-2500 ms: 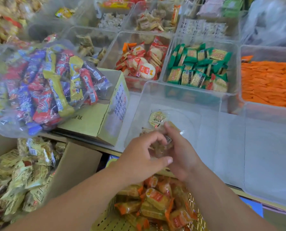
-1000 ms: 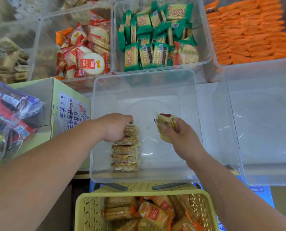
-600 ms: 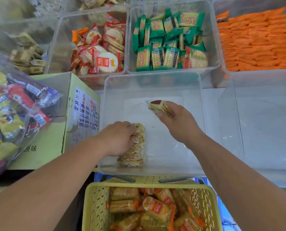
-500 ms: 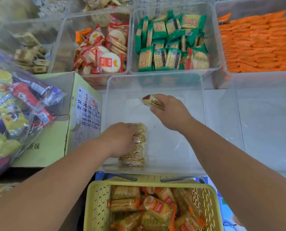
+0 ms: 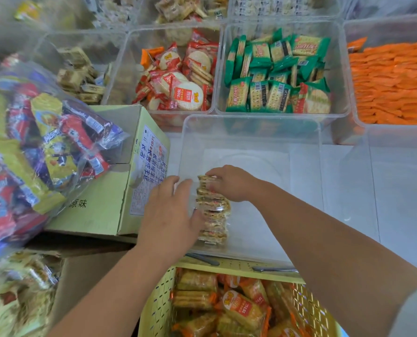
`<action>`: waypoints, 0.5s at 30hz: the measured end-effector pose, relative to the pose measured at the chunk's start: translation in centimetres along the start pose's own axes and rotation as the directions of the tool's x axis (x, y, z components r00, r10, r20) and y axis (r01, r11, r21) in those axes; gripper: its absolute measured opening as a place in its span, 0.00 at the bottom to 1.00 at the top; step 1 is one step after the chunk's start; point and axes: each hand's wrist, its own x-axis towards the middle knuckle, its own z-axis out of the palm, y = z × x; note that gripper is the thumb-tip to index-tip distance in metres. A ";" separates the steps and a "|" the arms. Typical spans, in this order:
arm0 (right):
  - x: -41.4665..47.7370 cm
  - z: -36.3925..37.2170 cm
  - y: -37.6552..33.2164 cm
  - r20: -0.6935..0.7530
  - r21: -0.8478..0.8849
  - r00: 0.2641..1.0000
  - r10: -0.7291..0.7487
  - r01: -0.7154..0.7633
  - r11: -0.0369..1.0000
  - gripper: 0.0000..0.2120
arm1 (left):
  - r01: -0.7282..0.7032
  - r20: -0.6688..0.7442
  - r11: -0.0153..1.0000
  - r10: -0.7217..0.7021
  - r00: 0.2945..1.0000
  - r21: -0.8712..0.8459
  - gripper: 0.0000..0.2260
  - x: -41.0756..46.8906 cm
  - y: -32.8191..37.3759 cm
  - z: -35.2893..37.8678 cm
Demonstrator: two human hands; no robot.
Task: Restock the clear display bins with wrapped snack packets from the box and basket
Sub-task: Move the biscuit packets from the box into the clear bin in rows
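Note:
A row of clear-wrapped cracker packets (image 5: 213, 215) stands on edge in the near-left part of a clear display bin (image 5: 251, 121). My left hand (image 5: 169, 211) rests flat against the row's left side with straight fingers, its thumb lying over the packets. My right hand (image 5: 231, 183) grips the packet at the row's far end, fingers curled over it. Below the bin, a yellow perforated basket (image 5: 157, 302) holds several orange-wrapped cracker packets (image 5: 241, 310). At the lower left an open cardboard box (image 5: 64, 276) holds yellowish packets, blurred.
A pale green carton (image 5: 100, 203) sits left of the bin under a clear bag of mixed candy (image 5: 44, 147). Behind are bins of red round crackers (image 5: 178, 79), green packets (image 5: 275, 76) and orange packets (image 5: 392, 81). Another clear bin (image 5: 397, 181) stands at right.
My right hand has come down and left, bringing its packet onto the far end of the row. My left hand has straightened its fingers along the row's left side.

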 end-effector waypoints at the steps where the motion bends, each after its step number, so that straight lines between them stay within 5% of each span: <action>1: -0.1 0.0 0.0 0.025 -0.012 1.000 -0.004 0.004 1.000 0.24 | 0.093 0.035 0.993 -0.091 0.995 -0.072 0.32 -0.6 -0.3 0.3; 5: -0.6 -0.4 -0.5 0.111 -0.035 0.994 -0.016 0.020 0.999 0.32 | 0.266 0.245 0.935 -0.208 0.947 -0.235 0.39 -2.1 -1.0 1.7; 15: -1.8 0.0 -2.0 0.155 -0.210 0.987 0.030 0.004 0.978 0.51 | 0.235 0.247 0.942 -0.175 0.953 -0.238 0.39 -2.0 -1.2 2.0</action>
